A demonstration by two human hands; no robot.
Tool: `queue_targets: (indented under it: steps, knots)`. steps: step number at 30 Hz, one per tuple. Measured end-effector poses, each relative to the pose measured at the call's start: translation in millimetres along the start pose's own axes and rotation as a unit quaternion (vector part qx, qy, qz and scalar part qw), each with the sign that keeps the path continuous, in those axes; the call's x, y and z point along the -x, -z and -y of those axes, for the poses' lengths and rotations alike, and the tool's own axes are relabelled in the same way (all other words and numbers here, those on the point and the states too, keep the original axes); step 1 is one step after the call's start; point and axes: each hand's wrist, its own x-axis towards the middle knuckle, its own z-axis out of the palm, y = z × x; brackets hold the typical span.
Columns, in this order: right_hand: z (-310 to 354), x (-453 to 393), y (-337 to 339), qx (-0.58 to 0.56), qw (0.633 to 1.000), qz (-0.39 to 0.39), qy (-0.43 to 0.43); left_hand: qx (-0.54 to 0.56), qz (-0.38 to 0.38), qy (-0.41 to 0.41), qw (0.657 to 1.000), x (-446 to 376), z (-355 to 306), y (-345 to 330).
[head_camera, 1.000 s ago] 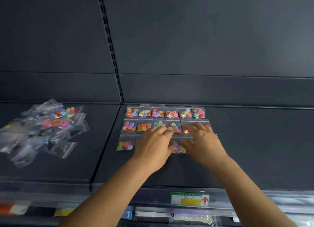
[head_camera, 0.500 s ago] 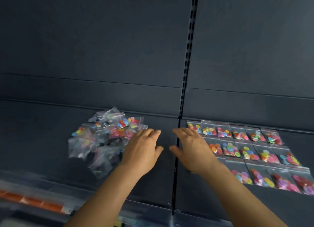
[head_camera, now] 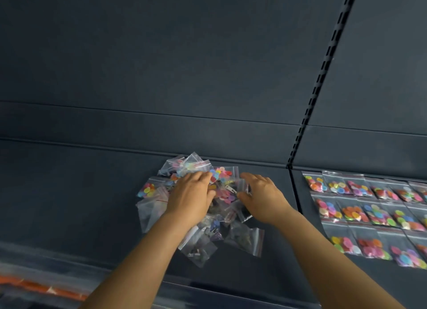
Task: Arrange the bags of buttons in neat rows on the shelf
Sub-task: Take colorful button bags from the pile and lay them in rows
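Observation:
A loose pile of small clear zip bags [head_camera: 245,237], some holding coloured buttons, lies on the dark shelf [head_camera: 69,204] in the middle of the view. My left hand [head_camera: 191,197] rests on top of the pile with its fingers stretched into the bags. My right hand [head_camera: 263,197] is at the pile's right edge, thumb and fingers spread apart and touching a bag. To the right, on the neighbouring shelf section, bags of buttons [head_camera: 369,211] lie flat in three neat rows.
A slotted upright strip [head_camera: 318,77] and a seam divide the two shelf sections. The dark back panel rises behind. The shelf's front rail [head_camera: 34,285] with an orange strip runs along the lower left.
Both hands left the rows of bags and moved left to the loose pile. My view swung left with them, so the rows now sit at the right edge.

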Motion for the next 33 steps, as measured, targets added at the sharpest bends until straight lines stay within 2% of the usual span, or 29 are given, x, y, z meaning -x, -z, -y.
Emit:
queue_targets:
  steps: [6, 11, 14, 16, 20, 25, 29, 33]
  knots:
    - [10, -30, -10, -0.013, 1.0, -0.001, -0.01, -0.018, 0.044, -0.036, 0.998, -20, 21, -7]
    - [12, -56, -18, -0.044, 0.999, -0.019, -0.021, 0.01, -0.008, -0.054, 0.998, -24, 28, -7]
    - [14, -64, -20, -0.062, 0.997, -0.038, -0.019, 0.047, -0.045, -0.026, 0.998, -27, 31, -7]
    - [13, -68, -19, -0.057, 0.996, -0.048, -0.04, 0.041, -0.042, 0.001, 0.998, -31, 31, -8]
    - [18, -78, -15, -0.024, 0.997, -0.017, -0.07, 0.005, -0.017, 0.042, 0.999, -40, 34, -11]
    - [23, -89, -14, -0.051, 0.993, 0.011, -0.107, 0.041, -0.025, 0.061, 0.997, -45, 34, -8]
    - [20, -82, -10, -0.134, 0.985, -0.034, -0.104, 0.089, -0.075, 0.063, 0.991, -44, 35, -12]
    - [18, -72, 0, -0.234, 0.962, -0.112, -0.09, 0.177, -0.115, 0.057, 0.976, -45, 37, -11]
